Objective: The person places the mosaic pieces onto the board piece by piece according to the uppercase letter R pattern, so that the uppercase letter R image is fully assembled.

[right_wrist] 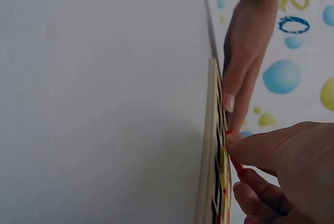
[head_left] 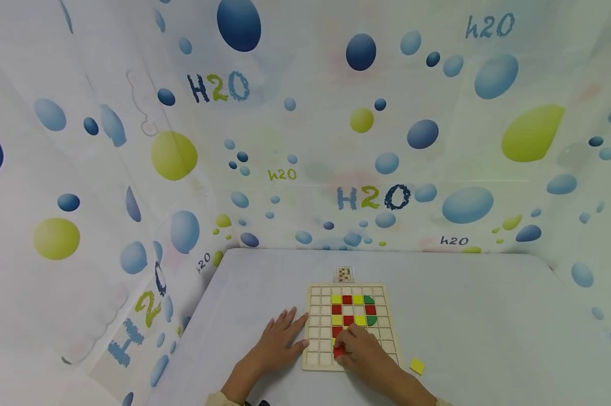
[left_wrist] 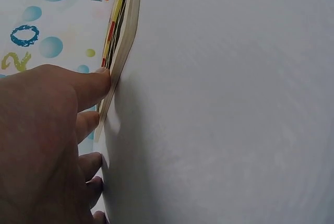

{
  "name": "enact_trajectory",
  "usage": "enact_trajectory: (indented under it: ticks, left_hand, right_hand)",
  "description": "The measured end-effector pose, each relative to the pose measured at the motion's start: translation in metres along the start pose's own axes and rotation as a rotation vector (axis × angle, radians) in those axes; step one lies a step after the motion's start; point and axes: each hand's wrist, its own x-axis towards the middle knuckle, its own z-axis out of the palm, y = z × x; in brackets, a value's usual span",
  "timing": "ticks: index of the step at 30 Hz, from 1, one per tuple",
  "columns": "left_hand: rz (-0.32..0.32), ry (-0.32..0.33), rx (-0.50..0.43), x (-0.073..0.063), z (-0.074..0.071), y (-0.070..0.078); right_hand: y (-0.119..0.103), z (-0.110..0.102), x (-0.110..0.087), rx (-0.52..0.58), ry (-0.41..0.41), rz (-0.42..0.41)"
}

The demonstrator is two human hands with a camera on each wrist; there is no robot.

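A wooden grid board (head_left: 313, 327) lies on the table with red, yellow and green tiles set in some of its squares. With thumb and fingers, my right hand (head_left: 368, 354) pinches a red square tile (head_left: 339, 352) at the lower part of the board. In the right wrist view that red tile (right_wrist: 237, 166) is tilted against the board's surface. My left hand (head_left: 279, 343) rests on the table at the left of the board, fingers spread. Its thumb (left_wrist: 96, 85) touches the board's edge. The right hand covers some of the lower squares.
A small pattern card (head_left: 343, 274) lies just beyond the board's far edge. One loose yellow tile (head_left: 417, 366) lies on the white table (head_left: 478, 316) to the right of the board. Printed curtains (head_left: 305, 141) stand behind and at both sides.
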Motion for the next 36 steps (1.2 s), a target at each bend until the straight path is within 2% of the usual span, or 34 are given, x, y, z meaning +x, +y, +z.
enact_trajectory:
  ticks: [3,9,26,30,36]
  left_hand:
    - [0.005,0.002,-0.004,0.000,0.000,-0.001]
    - [0.001,0.007,0.006,0.001,-0.001,-0.002]
    - [-0.003,0.007,0.009,0.002,0.001,-0.001]
    - [-0.002,0.005,0.000,0.002,-0.001,0.001]
    - [-0.008,0.002,0.006,0.002,-0.001,0.001]
  right_hand:
    - [-0.002,0.004,-0.001,-0.014,-0.016,-0.038]
    - [-0.005,0.001,-0.005,-0.018,-0.044,-0.034]
    - [-0.002,0.000,-0.009,0.018,0.000,-0.034]
    - [0.003,-0.003,-0.012,0.048,0.000,0.014]
    - [0.020,-0.020,-0.025,0.069,0.011,0.150]
